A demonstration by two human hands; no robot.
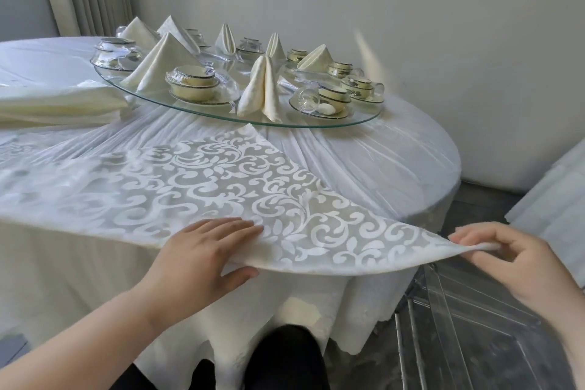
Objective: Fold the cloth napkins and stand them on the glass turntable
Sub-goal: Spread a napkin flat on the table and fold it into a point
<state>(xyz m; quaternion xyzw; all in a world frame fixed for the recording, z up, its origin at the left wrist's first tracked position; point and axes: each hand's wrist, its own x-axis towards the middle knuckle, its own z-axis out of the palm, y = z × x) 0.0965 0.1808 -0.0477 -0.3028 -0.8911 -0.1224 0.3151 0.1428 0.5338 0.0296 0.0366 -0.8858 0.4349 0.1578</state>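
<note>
Several flat napkins at far left, stacked on the tabletop, just beside the glass turntable. On the turntable, left to right: seven folded napkins standing upright, some as broad pyramids, some as narrow cones, set among wrapped bowl-and-cup sets. Nearer the camera, between turntable and tabletop edge: one patterned napkin spread open, scroll motif up, far corner pointing at the turntable rim and close to it, near edge lifted clear of the tabletop. Left hand at the middle of that near edge: fingers straight on top of the cloth, thumb beneath, edge held between them. Right hand at the right-hand corner, out past the tabletop edge: fingertips and thumb pinching the corner, cloth spanning between both hands. Bottom right, below the right hand: clear plastic frame, standing on the floor.
</note>
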